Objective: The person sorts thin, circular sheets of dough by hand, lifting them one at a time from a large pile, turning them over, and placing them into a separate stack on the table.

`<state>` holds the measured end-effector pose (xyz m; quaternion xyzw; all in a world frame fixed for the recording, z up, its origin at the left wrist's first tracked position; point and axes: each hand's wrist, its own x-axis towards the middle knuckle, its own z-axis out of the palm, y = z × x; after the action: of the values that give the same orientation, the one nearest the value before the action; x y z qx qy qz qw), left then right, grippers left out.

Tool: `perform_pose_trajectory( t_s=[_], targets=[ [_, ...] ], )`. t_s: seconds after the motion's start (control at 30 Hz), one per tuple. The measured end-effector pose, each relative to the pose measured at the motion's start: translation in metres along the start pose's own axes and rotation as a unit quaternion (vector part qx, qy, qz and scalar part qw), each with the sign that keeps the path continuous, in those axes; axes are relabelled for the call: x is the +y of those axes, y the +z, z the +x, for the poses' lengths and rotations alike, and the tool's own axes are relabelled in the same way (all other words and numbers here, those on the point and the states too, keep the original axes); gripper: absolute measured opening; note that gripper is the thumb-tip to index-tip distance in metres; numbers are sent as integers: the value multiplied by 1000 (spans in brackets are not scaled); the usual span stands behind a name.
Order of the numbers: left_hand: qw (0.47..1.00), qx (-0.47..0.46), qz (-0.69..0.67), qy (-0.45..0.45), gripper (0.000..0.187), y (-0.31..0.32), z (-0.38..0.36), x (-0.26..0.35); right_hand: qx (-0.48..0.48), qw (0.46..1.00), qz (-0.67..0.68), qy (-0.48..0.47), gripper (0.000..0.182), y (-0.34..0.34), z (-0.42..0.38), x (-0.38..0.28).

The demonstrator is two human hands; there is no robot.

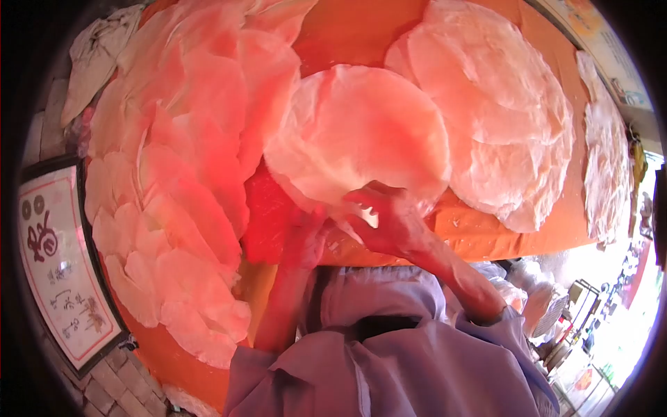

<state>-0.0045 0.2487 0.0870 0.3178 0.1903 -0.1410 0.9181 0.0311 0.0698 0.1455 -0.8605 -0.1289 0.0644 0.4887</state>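
A thin, round, translucent white sheet (358, 135) is lifted over an orange cloth-covered table (486, 233). My right hand (385, 219) pinches the sheet's lower edge with its fingers closed on it. My left hand (306, 229) is under the sheet's lower left rim and touches it; its fingers are mostly hidden, so its grip is unclear. Both forearms come up from lilac sleeves (389, 347).
Several overlapping round sheets lie spread at the left (174, 181) and in a layered pile at the right (500, 118). More sheets hang at the far right edge (608, 160). A framed sign with characters (59, 271) leans at the lower left, above brick paving.
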Motion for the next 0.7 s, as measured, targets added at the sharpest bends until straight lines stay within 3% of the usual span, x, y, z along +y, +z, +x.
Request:
perform_pose_trajectory(
  t_s=[0.1,0.23,0.3,0.33,0.37,0.4,0.43,0.57,0.63,0.67,0.7],
  targets=[
    [999,33,-2,-21,23,-45,2,-7,28,993,-111,-19,9,12,3,16],
    [990,114,50,-62,31,-37,7,24,54,997,-36,44,3,-8,9,4],
    [984,140,106,5,35,-53,-4,26,92,991,-53,79,4,-40,11,-10],
    [978,153,134,39,37,-54,-8,28,157,983,25,88,8,-60,14,1],
    [988,110,113,0,38,-53,-13,34,147,957,144,205,8,-93,8,7],
    [993,67,91,-37,39,-42,-18,47,209,956,130,156,9,-119,4,21],
    [993,63,88,-52,40,-46,-20,51,241,929,207,189,11,-147,-4,26],
    [982,142,116,-51,43,-86,-22,49,385,899,27,208,14,-234,-61,92],
    [978,167,114,-48,44,-87,-25,49,420,844,-172,284,16,-263,-82,116],
    [984,132,107,-51,44,-81,-26,51,397,830,-238,311,22,-270,-87,124],
    [989,97,100,-52,44,-74,-28,55,391,824,-306,272,25,-273,-93,131]
  ],
)
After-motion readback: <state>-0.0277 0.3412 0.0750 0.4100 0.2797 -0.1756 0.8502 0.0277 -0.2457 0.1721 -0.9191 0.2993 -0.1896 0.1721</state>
